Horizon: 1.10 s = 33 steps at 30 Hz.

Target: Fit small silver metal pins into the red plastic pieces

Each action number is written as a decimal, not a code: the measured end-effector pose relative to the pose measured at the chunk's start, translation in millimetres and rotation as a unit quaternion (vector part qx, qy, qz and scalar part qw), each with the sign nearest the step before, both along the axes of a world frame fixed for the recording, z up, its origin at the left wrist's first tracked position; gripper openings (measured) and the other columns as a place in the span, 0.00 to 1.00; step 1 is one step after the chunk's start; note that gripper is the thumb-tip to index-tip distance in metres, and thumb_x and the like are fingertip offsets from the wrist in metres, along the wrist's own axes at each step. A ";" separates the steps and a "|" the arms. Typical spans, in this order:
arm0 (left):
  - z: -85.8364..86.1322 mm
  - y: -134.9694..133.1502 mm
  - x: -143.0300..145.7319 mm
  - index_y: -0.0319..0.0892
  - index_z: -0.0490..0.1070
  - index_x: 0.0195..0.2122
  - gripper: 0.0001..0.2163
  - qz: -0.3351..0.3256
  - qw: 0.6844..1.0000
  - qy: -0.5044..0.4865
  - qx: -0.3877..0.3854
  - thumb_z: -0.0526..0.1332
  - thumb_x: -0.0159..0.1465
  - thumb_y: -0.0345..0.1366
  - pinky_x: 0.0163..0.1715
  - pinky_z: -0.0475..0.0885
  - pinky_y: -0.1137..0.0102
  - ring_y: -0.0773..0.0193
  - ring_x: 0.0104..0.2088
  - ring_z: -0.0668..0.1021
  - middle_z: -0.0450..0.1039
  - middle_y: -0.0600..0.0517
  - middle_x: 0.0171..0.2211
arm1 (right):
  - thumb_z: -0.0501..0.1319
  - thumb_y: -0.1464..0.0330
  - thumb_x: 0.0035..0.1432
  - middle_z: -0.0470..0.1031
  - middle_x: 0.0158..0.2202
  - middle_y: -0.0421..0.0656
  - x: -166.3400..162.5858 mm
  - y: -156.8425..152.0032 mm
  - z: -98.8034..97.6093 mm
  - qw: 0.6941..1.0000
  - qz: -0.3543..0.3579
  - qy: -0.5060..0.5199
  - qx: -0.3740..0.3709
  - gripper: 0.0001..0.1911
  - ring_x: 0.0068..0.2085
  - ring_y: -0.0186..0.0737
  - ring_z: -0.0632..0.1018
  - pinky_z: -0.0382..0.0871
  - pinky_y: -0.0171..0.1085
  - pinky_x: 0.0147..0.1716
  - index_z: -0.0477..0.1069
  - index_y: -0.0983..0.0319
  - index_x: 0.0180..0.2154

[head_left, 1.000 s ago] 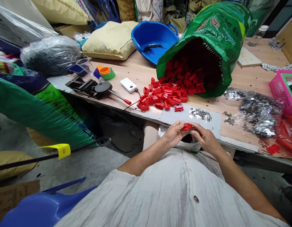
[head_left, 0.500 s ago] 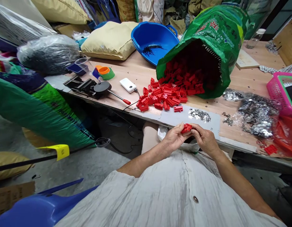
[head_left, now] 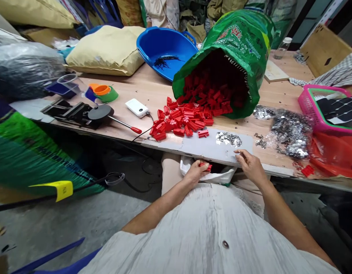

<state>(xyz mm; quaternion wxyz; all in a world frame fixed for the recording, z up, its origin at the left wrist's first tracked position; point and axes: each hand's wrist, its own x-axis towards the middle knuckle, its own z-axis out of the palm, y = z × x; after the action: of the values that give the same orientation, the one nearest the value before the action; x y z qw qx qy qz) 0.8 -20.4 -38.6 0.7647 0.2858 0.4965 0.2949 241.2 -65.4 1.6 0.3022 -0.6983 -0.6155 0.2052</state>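
My left hand [head_left: 195, 172] is closed on a small red plastic piece [head_left: 205, 166], held low over a white bag [head_left: 221, 176] in my lap, just under the table edge. My right hand [head_left: 249, 164] rests at the front edge of a grey board [head_left: 204, 146], fingers curled, near a small heap of tiny metal parts [head_left: 228, 138]; what its fingers hold, if anything, is too small to see. A pile of red plastic pieces [head_left: 184, 118] spills from a tipped green sack [head_left: 235, 45] onto the wooden table [head_left: 153, 91].
Left on the table lie a black hand press with a red-tipped lever [head_left: 87, 114], a white power bank [head_left: 137, 107], and orange and green cups [head_left: 103, 92]. A blue basin [head_left: 164, 49] stands behind. To the right are bags of metal parts [head_left: 290, 131] and a pink basket [head_left: 325, 110].
My hands have parted. The left one dropped toward my lap with the red piece. The right one moved to the grey board's edge. The view shifted right.
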 end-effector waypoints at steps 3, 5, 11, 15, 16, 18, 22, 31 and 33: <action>-10.5 2.2 -3.3 0.39 0.71 0.37 0.16 -0.018 0.998 0.056 0.031 0.72 0.51 0.37 0.50 0.70 0.63 0.63 0.39 0.77 0.75 0.50 0.35 | 0.54 0.60 0.63 0.79 0.39 0.48 37.5 0.3 -11.7 0.993 -0.081 -0.074 0.041 0.15 0.38 0.45 0.77 0.69 0.42 0.40 0.74 0.61 0.44; -13.8 3.5 -4.6 0.40 0.73 0.42 0.19 -0.048 0.991 0.106 0.069 0.72 0.50 0.37 0.53 0.68 0.62 0.58 0.44 0.76 0.77 0.48 0.40 | 0.54 0.63 0.62 0.78 0.40 0.49 61.2 1.2 -17.7 0.982 -0.122 -0.137 0.049 0.15 0.41 0.47 0.76 0.68 0.43 0.41 0.74 0.62 0.44; -13.1 5.0 -4.5 0.40 0.74 0.49 0.23 -0.139 0.972 0.143 0.123 0.70 0.52 0.40 0.54 0.67 0.60 0.51 0.51 0.76 0.76 0.44 0.50 | 0.54 0.65 0.62 0.76 0.41 0.51 95.6 13.8 -19.3 0.957 -0.155 -0.243 0.026 0.15 0.42 0.49 0.74 0.65 0.43 0.40 0.75 0.62 0.45; -8.8 7.0 -5.1 0.39 0.75 0.47 0.19 -0.197 0.955 0.140 0.169 0.68 0.55 0.41 0.55 0.68 0.59 0.51 0.52 0.76 0.76 0.42 0.51 | 0.54 0.65 0.63 0.75 0.40 0.50 93.8 30.4 -12.5 0.952 -0.152 -0.266 0.015 0.15 0.41 0.48 0.73 0.64 0.42 0.39 0.76 0.61 0.45; -7.7 7.5 -5.3 0.38 0.75 0.46 0.18 -0.206 0.952 0.137 0.180 0.67 0.55 0.41 0.55 0.68 0.59 0.51 0.52 0.77 0.76 0.42 0.50 | 0.54 0.65 0.63 0.75 0.40 0.51 92.7 34.5 -10.8 0.951 -0.151 -0.271 0.011 0.15 0.41 0.48 0.73 0.64 0.42 0.39 0.76 0.61 0.45; -5.9 8.1 -5.3 0.39 0.76 0.44 0.17 -0.222 0.946 0.132 0.194 0.67 0.56 0.41 0.55 0.68 0.58 0.51 0.51 0.77 0.77 0.42 0.48 | 0.54 0.64 0.64 0.74 0.39 0.51 91.1 41.8 -8.2 0.949 -0.148 -0.278 -0.002 0.15 0.41 0.48 0.73 0.64 0.42 0.38 0.76 0.61 0.44; -4.3 7.8 -4.4 0.39 0.76 0.44 0.15 -0.236 0.940 0.131 0.207 0.66 0.57 0.40 0.55 0.69 0.58 0.52 0.50 0.78 0.78 0.42 0.47 | 0.56 0.63 0.63 0.75 0.37 0.50 93.7 50.5 -8.3 0.950 -0.146 -0.275 -0.029 0.14 0.39 0.47 0.73 0.64 0.42 0.36 0.78 0.61 0.39; 12.6 10.4 0.1 0.38 0.75 0.45 0.16 -0.240 0.948 0.070 0.197 0.66 0.58 0.41 0.50 0.71 0.62 0.56 0.47 0.79 0.78 0.44 0.45 | 0.60 0.61 0.59 0.79 0.38 0.45 87.5 38.4 -9.0 0.995 -0.077 -0.024 0.060 0.11 0.40 0.45 0.77 0.69 0.43 0.42 0.78 0.59 0.36; 19.0 11.2 2.4 0.38 0.74 0.45 0.17 -0.235 0.952 0.044 0.189 0.66 0.58 0.42 0.48 0.71 0.65 0.58 0.45 0.79 0.79 0.45 0.42 | 0.60 0.61 0.59 0.79 0.38 0.44 72.3 31.6 -7.3 0.999 -0.011 0.015 0.047 0.10 0.39 0.44 0.78 0.71 0.42 0.40 0.78 0.57 0.36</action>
<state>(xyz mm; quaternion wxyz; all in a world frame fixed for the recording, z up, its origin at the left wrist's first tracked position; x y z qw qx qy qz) 3.2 -9.2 -19.6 0.7218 0.5466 0.3834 0.1822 313.5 -33.8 -5.7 0.3463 -0.6867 -0.6124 0.1829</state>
